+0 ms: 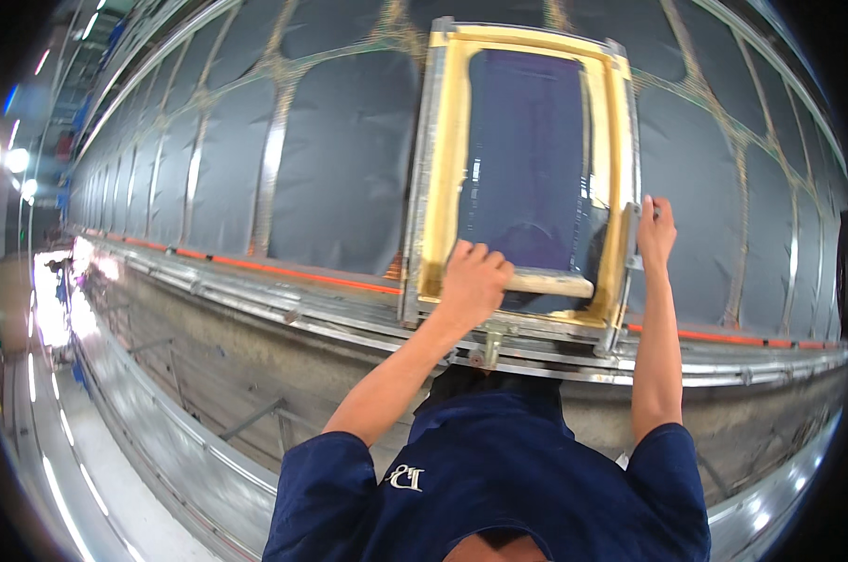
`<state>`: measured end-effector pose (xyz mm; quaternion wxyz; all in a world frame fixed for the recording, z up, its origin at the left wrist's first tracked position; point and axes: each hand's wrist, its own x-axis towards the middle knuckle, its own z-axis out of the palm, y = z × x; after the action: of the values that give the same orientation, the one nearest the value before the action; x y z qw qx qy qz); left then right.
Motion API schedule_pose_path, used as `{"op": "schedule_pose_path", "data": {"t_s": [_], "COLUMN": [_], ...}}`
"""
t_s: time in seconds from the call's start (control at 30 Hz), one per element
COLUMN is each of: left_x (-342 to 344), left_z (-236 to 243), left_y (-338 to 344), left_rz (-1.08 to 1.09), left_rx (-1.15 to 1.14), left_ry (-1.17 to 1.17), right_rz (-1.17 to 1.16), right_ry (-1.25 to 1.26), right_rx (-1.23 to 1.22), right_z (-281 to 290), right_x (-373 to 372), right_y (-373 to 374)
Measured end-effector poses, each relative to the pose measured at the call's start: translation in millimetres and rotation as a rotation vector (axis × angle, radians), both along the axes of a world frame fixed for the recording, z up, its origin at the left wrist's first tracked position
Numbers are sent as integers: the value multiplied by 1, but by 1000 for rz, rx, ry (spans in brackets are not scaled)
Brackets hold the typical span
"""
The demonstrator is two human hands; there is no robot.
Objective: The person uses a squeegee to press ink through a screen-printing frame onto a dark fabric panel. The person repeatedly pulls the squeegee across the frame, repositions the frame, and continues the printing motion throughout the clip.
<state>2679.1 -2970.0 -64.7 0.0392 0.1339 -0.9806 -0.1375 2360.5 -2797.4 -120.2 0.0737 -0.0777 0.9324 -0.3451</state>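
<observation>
A screen-printing frame (431, 178) with yellowish inner borders and metal rails lies in front of me on the long table. Dark blue-violet ink (527, 159) covers much of its mesh, with wet glossy streaks along the sides. My left hand (476, 281) is closed around the left end of a pale-handled squeegee (555, 284), which lies across the near end of the screen. At the frame's right edge, my right hand (657, 229) is closed by the metal side bar (632, 234). Its fingers partly hide what they grip.
The long table (344, 159) carries dark panels divided by lighter, patterned strips, running left and right. Along its near edge run an orange strip (293, 274) and metal rails (208, 278). A metal clamp (490, 347) sits at the frame's near end. Another metal rail (171, 421) stands lower left.
</observation>
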Motion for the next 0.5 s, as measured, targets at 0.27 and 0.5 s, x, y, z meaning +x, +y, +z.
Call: {"op": "schedule_pose_path", "data": {"t_s": [0.27,0.5], "left_x": [46,128], "left_z": [24,30], "left_y": [-17,-133], "left_rz": [91,148], "left_rx": [129,153], "left_ry": [150,230], "right_rz": [31,163], "right_ry": [46,237], "right_rx": [-172,-374], "right_z": [98,28], "right_x": [32,105], "right_y": [-17,-138]}}
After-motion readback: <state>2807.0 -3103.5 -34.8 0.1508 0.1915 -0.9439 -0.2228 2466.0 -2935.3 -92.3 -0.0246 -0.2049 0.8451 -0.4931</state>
